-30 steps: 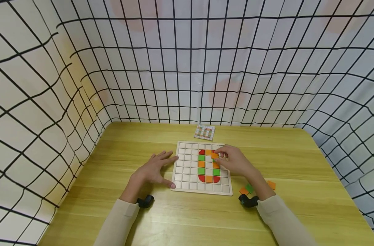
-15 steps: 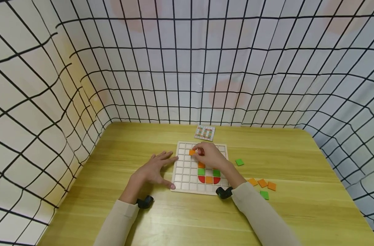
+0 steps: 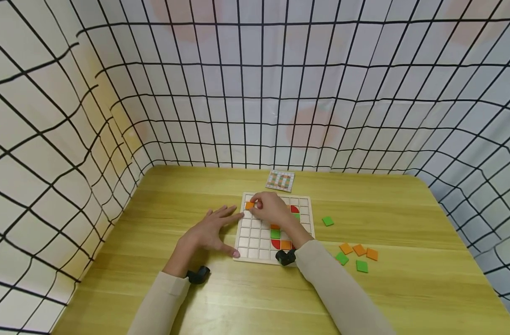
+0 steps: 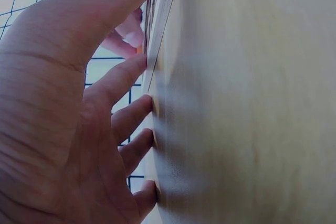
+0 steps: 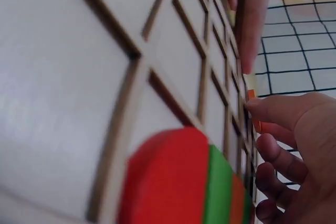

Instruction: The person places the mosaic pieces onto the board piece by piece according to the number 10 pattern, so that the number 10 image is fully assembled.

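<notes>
A white gridded board (image 3: 253, 243) with a pale wooden rim lies on the table. Between thumb and fingers, my right hand (image 3: 271, 208) pinches an orange square tile (image 3: 249, 205) at the board's upper left cells. Spread fingers of my left hand (image 3: 211, 230) rest on the table, with index finger and thumb touching the board's left edge. On the board sit red rounded tiles (image 5: 168, 177), green tiles (image 3: 275, 233) and orange tiles (image 3: 286, 244); my right hand and forearm cover some of them.
A small card (image 3: 280, 180) printed with a coloured grid lies behind the board. To the right are loose orange tiles (image 3: 359, 250) and green tiles (image 3: 342, 258), with one green tile (image 3: 328, 221) farther back. Black netting (image 3: 259, 93) surrounds the table.
My right hand has moved left across the board, carrying the orange tile from the upper right to the upper left cells. My left hand has stayed in place.
</notes>
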The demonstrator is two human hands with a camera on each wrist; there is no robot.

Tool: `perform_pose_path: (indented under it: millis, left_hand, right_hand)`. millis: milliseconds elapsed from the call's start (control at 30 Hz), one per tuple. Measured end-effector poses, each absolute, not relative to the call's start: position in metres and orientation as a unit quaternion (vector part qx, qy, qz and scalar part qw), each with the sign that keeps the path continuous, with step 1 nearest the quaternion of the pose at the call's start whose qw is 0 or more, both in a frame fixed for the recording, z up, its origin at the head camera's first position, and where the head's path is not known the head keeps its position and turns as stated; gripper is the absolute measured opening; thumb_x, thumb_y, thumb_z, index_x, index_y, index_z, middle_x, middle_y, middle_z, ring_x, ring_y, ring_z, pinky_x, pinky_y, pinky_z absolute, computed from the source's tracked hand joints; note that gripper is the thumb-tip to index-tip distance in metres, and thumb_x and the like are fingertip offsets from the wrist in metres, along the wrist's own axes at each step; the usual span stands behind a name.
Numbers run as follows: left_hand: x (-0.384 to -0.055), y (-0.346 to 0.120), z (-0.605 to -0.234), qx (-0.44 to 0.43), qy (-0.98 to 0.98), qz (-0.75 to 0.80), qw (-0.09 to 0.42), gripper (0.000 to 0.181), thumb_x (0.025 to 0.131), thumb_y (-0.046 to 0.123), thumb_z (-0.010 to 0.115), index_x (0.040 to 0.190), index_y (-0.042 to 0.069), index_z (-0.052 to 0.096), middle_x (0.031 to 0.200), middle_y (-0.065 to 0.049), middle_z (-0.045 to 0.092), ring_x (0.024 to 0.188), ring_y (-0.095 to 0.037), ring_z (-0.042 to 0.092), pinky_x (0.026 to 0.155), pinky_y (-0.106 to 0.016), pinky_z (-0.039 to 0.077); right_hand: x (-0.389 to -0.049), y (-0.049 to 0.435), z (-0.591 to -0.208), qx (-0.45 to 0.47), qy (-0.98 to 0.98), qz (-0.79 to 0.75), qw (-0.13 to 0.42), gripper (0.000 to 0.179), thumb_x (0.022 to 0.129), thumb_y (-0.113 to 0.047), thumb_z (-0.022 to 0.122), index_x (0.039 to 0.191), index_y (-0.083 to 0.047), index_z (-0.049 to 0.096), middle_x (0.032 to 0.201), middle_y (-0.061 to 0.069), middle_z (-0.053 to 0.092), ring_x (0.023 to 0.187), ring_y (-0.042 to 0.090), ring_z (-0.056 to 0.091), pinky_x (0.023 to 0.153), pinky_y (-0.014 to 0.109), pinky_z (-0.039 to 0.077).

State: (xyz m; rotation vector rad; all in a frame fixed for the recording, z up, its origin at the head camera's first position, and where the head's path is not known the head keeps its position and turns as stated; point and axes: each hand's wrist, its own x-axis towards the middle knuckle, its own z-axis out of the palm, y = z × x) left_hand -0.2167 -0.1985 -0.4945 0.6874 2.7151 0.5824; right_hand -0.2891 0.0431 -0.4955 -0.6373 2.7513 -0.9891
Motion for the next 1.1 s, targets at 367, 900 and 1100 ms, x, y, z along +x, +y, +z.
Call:
perform_pose_path:
  millis: [367, 900, 1100]
  left_hand:
    - [-0.217, -0.197, -0.493, 0.241, 0.939, 0.199, 0.141, 0.117, 0.064, 0.074, 0.085, 0.162, 0.036, 0.034, 0.174, -0.002, 0.018, 0.162, -0.032, 0.010, 0.129, -0.063, 0.005]
    - [-0.218, -0.197, -0.491, 0.235, 0.940, 0.198, 0.145, 0.116, 0.064, 0.072, 0.086, 0.162, 0.037, 0.033, 0.174, -0.001, 0.018, 0.162, -0.031, 0.009, 0.129, -0.061, 0.004]
    - [-0.218, -0.197, -0.492, 0.235, 0.940, 0.198, 0.148, 0.117, 0.064, 0.073, 0.086, 0.162, 0.036, 0.032, 0.174, -0.003, 0.016, 0.162, -0.031, 0.009, 0.129, -0.062, 0.004]
  right_hand:
    - [-0.287, 0.039, -0.500, -0.186, 0.921, -0.337, 0.061, 0.028, 0.095, -0.027, 0.072, 0.121, -0.018, 0.076, 0.074, -0.002, 0.058, 0.055, 0.011, 0.043, 0.051, 0.024, 0.031]
    - [-0.282, 0.058, -0.495, -0.199, 0.907, -0.366, 0.063, 0.031, 0.094, -0.029, 0.076, 0.121, -0.015, 0.075, 0.082, -0.001, 0.059, 0.063, 0.014, 0.048, 0.058, 0.027, 0.039]
    - [-0.277, 0.085, -0.491, -0.199, 0.909, -0.362, 0.058, 0.033, 0.095, -0.031, 0.075, 0.123, -0.014, 0.073, 0.083, -0.001, 0.060, 0.065, 0.015, 0.048, 0.060, 0.029, 0.040]
